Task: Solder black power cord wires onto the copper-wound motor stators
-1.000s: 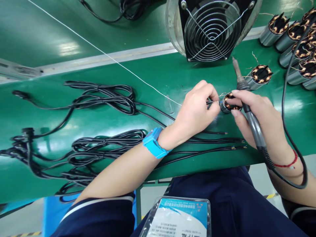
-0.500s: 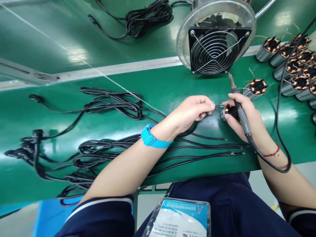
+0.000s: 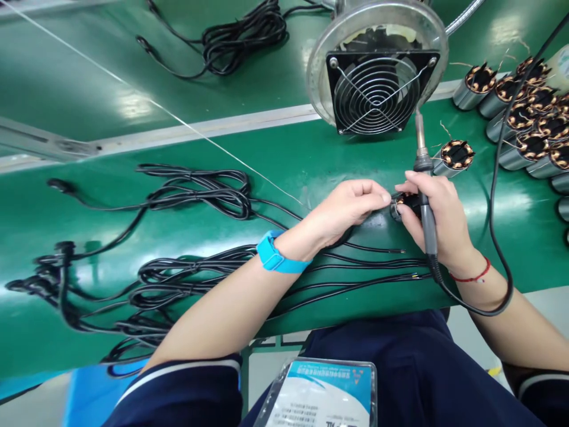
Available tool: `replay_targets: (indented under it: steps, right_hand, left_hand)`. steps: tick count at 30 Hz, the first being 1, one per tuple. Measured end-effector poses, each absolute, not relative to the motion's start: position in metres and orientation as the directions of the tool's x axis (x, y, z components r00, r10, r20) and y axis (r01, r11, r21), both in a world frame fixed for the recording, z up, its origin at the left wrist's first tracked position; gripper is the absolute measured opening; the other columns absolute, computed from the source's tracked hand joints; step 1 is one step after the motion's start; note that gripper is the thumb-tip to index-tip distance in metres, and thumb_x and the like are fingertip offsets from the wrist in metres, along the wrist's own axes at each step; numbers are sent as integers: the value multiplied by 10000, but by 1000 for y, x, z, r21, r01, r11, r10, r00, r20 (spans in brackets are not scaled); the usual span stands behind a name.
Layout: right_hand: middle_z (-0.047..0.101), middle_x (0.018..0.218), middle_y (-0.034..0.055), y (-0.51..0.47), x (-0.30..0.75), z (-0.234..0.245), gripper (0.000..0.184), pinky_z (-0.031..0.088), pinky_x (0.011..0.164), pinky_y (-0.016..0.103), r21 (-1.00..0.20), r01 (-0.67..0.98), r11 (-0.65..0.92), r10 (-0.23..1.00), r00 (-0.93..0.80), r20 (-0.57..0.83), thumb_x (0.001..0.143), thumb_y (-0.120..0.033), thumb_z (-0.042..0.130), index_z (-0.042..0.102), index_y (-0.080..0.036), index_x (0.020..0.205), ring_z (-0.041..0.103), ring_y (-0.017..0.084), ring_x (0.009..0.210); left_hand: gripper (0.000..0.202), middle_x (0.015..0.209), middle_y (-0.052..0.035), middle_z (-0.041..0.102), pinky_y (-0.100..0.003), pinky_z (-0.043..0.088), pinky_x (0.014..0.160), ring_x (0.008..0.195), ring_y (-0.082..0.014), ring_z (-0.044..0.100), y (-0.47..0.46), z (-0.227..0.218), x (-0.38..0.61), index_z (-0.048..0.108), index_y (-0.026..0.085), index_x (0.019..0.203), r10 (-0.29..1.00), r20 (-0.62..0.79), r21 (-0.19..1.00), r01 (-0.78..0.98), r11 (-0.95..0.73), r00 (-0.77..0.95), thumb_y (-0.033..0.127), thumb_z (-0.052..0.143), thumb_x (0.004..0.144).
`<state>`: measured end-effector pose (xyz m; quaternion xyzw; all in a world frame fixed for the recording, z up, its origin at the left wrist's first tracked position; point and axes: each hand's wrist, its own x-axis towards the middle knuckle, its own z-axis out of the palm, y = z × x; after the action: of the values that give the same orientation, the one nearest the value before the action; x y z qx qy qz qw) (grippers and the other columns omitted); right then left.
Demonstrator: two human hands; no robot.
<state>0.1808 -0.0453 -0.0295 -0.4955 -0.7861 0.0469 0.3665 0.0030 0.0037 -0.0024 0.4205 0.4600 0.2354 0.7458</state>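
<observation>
green bench [image 3: 284,160] fills the frame. fan [image 3: 377,92] top centre, black cables [image 3: 191,273] sprawled lower left, spare stators [image 3: 528,118] upper right. centre right, left hand [image 3: 347,207] pinches a lead [image 3: 395,195] at the small stator [image 3: 401,209]. right hand [image 3: 440,222] is wrapped round the soldering iron [image 3: 427,204] and mostly hides that stator.

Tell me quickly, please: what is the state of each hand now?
Left hand: closed, pinching thin wires at the stator.
Right hand: closed, holding the soldering iron, fingertips on the stator.
</observation>
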Motion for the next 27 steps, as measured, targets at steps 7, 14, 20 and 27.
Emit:
replay_targets:
  steps: [7, 14, 20, 27]
  right_hand:
    - [718, 1039, 18, -46, 181, -28, 529, 516, 758, 416, -446, 736, 510, 810, -237, 536, 887, -247, 587, 391, -355, 1367, 643, 227, 896]
    - [734, 907, -17, -49, 182, -28, 485, 509, 785, 400, -480, 754, 449, 826, -146, 544, 882, -198, 610, 451, -347, 1315, 647, 208, 842]
    - [731, 883, -6, -47, 174, -29, 395, 521, 763, 393, -500, 766, 403, 852, -115, 511, 898, -205, 562, 488, -318, 1269, 652, 208, 824]
    - [729, 1066, 53, -44, 200, -29, 419, 519, 874, 424, -392, 839, 378, 796, -79, 600, 884, -210, 561, 497, -236, 1297, 656, 231, 976]
  left_hand:
    - [137, 631, 25, 594, -189, 366, 580, 575, -55, 476, -2, -12, 9, 624, 127, 652, 819, -368, 913, 6, 408, 441, 202, 738, 669]
    - [142, 512, 57, 445, -194, 173, 437, 430, -31, 296, 3, -5, 5, 612, 130, 683, 701, -466, 845, 37, 534, 540, 205, 593, 802]
    - [237, 578, 35, 534, -206, 352, 577, 567, -68, 447, -1, -12, 11, 572, 128, 615, 764, -307, 946, 265, 184, 568, 190, 553, 843]
    - [140, 663, 18, 609, -243, 377, 645, 656, -110, 519, 38, -9, -29, 644, 136, 717, 971, -13, 889, 447, -97, 237, 173, 545, 810]
